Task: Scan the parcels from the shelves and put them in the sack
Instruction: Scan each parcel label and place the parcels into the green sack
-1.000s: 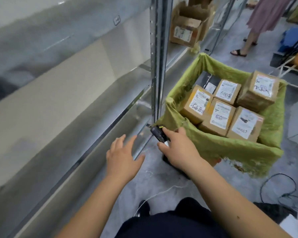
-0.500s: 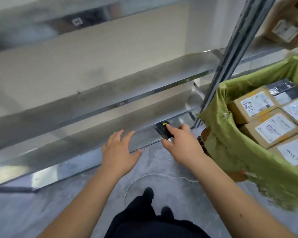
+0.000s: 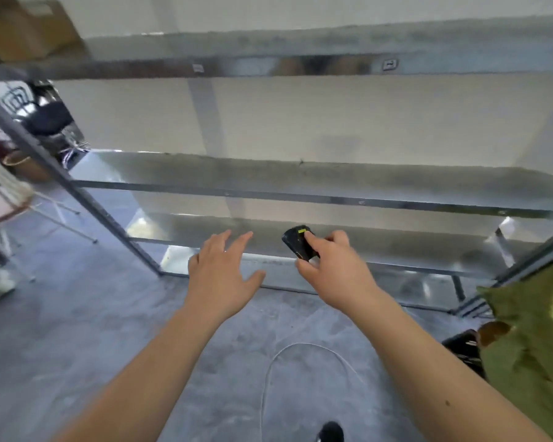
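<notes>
**Spread fingers on one side, a gripped scanner on the other**

Fingers [image 3: 233,239] of the left hand [image 3: 224,275] are straight and spread, holding nothing, poised before the low metal shelves [image 3: 332,193]. At far left, a cardboard box [image 3: 29,30] sits on the top shelf, blurred. Right of the left hand, the right hand [image 3: 336,272] curls around a black scanner [image 3: 299,244], its index finger lying over the top near a yellow mark. On the grey floor [image 3: 77,330] near the person, a white cable [image 3: 268,371] loops. At the right edge hangs the green sack [image 3: 530,339]; its contents are out of view.
</notes>
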A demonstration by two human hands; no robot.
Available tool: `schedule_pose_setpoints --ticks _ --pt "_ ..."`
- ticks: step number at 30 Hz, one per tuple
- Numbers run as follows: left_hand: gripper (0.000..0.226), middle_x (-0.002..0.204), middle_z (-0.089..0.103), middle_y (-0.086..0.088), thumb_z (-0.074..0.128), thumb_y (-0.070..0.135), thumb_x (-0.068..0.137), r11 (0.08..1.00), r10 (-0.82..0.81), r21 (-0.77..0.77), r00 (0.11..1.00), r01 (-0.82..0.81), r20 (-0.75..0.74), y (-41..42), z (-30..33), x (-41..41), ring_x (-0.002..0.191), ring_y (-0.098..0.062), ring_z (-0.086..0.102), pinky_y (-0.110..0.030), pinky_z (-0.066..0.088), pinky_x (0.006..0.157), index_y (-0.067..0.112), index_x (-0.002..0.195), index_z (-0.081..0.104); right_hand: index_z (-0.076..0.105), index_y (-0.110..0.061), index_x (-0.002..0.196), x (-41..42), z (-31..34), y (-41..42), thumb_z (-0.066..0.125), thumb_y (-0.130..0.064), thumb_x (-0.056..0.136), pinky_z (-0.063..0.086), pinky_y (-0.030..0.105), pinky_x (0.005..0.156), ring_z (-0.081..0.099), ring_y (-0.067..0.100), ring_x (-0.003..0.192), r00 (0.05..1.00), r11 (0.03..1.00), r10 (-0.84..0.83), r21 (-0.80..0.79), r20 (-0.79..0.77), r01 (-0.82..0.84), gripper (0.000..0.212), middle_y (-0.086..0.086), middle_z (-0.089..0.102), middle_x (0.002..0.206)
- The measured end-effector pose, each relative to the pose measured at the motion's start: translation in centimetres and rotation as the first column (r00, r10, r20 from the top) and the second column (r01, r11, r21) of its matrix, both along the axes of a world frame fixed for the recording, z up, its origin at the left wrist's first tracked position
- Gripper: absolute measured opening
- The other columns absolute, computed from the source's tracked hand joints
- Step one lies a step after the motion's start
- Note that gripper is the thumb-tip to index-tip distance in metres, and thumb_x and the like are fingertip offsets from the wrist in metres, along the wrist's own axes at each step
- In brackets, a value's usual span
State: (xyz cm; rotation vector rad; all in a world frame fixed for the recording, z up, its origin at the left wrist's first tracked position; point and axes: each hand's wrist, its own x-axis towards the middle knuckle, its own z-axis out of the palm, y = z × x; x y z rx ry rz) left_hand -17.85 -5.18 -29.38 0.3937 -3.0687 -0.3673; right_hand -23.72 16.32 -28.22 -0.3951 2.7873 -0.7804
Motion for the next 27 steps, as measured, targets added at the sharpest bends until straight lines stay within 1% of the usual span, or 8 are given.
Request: schedule_pose_setpoints --ticks 6,11,13,16,18,22,25,27 --pt "0.082 0.167 0.029 0.000 0.059 0.070 0.089 0.994 0.113 0.019 0.990 -0.112 -0.082 -11.1 2.4 5.2 0.156 -0.024 0.020 -0.051 0.026 0.119 0.046 0.160 0.027 0.047 -0.030 0.146 2.6 3.0 -12.3 0.057 -0.044 0.097 0.056 0.042 0.085 0.060 0.030 0.088 0.988 0.991 0.131 -0.008 -0.075 -0.132 0.052 0.003 0.038 0.123" --pt "0.077 0.165 0.030 0.003 0.060 0.067 0.090 0.990 0.138 0.048 0.974 -0.132 -0.179 -20.3 4.4 9.3 0.153 -0.021 0.021 -0.048 0.024 0.119 0.047 0.157 0.029 0.051 -0.032 0.141 5.8 4.9 -22.2 0.056 -0.046 0.096 0.057 0.040 0.076 0.061 0.024 0.079 0.984 0.990 0.139 -0.024 -0.107 -0.143 0.047 -0.001 0.037 0.116" --pt "0.076 0.166 0.029 0.003 0.060 0.066 0.090 0.990 0.132 0.065 0.969 -0.121 -0.209 -23.7 5.1 10.5 0.153 -0.021 0.019 -0.048 0.023 0.120 0.048 0.157 0.029 0.051 -0.034 0.140 6.8 5.3 -25.6 0.057 -0.047 0.096 0.057 0.039 0.075 0.060 0.023 0.080 0.981 0.987 0.152 -0.026 -0.116 -0.156 0.047 -0.002 0.037 0.116" --pt "0.078 0.166 0.027 0.004 0.060 0.067 0.089 0.989 0.142 0.081 0.960 -0.125 -0.241 -28.5 6.3 11.9 0.154 -0.021 0.017 -0.049 0.021 0.121 0.048 0.157 0.028 0.053 -0.032 0.139 7.9 6.4 -30.3 0.057 -0.046 0.095 0.056 0.040 0.080 0.059 0.024 0.086 0.973 0.984 0.168 -0.030 -0.158 -0.175 0.047 0.000 0.039 0.115" --pt "0.079 0.168 0.025 0.004 0.060 0.067 0.089 0.989 0.142 0.079 0.960 -0.126 -0.240 -31.2 7.2 12.4 0.155 -0.021 0.014 -0.050 0.021 0.121 0.049 0.158 0.025 0.053 -0.033 0.141 8.3 7.6 -33.0 0.059 -0.047 0.095 0.055 0.039 0.080 0.060 0.023 0.086 0.967 0.981 0.181 -0.040 -0.181 -0.191 0.048 0.000 0.040 0.115" --pt "0.080 0.169 0.023 0.004 0.060 0.066 0.089 0.990 0.132 0.086 0.954 -0.113 -0.271 -35.8 9.6 11.9 0.155 -0.020 0.013 -0.049 0.020 0.121 0.049 0.158 0.024 0.046 -0.039 0.151 7.9 10.7 -37.3 0.059 -0.051 0.095 0.050 0.033 0.070 0.058 0.018 0.080 0.950 0.972 0.204 -0.067 -0.237 -0.225 0.059 -0.002 0.039 0.113" --pt "0.080 0.167 0.026 0.003 0.059 0.068 0.089 0.996 0.092 0.046 0.942 -0.082 -0.321 -38.9 11.5 10.7 0.154 -0.021 0.017 -0.051 0.023 0.120 0.047 0.159 0.026 0.047 -0.039 0.150 6.8 13.2 -39.9 0.060 -0.050 0.096 0.053 0.037 0.080 0.060 0.020 0.084 0.937 0.969 0.214 -0.064 -0.275 -0.240 0.056 0.000 0.039 0.113" --pt "0.079 0.166 0.027 0.003 0.058 0.069 0.089 0.998 0.062 -0.002 0.939 -0.066 -0.338 -41.0 12.6 9.7 0.154 -0.021 0.018 -0.052 0.024 0.119 0.047 0.158 0.027 0.052 -0.037 0.146 5.7 14.7 -41.6 0.061 -0.048 0.097 0.053 0.036 0.080 0.059 0.020 0.082 0.927 0.967 0.218 -0.060 -0.305 -0.247 0.051 0.000 0.040 0.108"
